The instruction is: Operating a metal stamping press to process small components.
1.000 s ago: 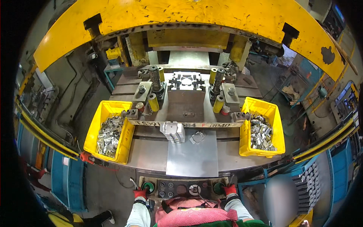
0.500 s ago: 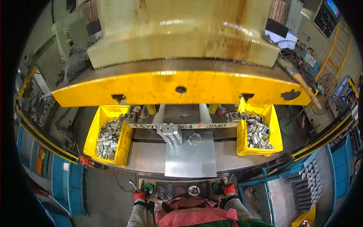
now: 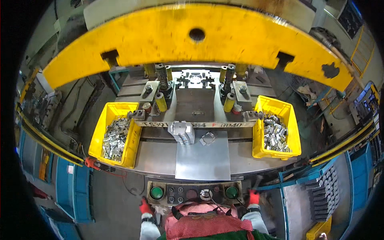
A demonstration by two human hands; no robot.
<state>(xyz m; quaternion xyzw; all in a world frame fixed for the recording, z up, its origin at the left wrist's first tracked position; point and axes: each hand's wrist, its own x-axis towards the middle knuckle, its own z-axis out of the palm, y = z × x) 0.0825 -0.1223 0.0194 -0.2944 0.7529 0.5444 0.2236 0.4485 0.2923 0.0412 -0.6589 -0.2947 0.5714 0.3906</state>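
Note:
My left hand (image 3: 146,206), in a red glove, is just outside the left green button (image 3: 157,193) of the control panel (image 3: 182,194). My right hand (image 3: 254,197), also red-gloved, hangs to the right of the other green button (image 3: 231,193). Both hands look closed, each with a thin, pale, motion-blurred thing sticking out that I cannot make out. Ahead, a stack of metal parts (image 3: 182,133) stands on a grey metal sheet (image 3: 203,160), and one loose metal part (image 3: 207,138) lies beside it. Farther back, the lower die (image 3: 195,79) shows under the raised press ram (image 3: 196,48).
Yellow bins of small metal pieces stand left (image 3: 134,146) and right (image 3: 297,140) on the press table. Guide posts (image 3: 162,78) rise beside the die. A blue rack with stacked dark parts (image 3: 322,196) is at lower right, and a blue cart (image 3: 74,192) at left.
Both hands have come off the green buttons and moved outward. The yellow press ram has gone up, exposing the lower die and its posts. The stack and loose part stay put.

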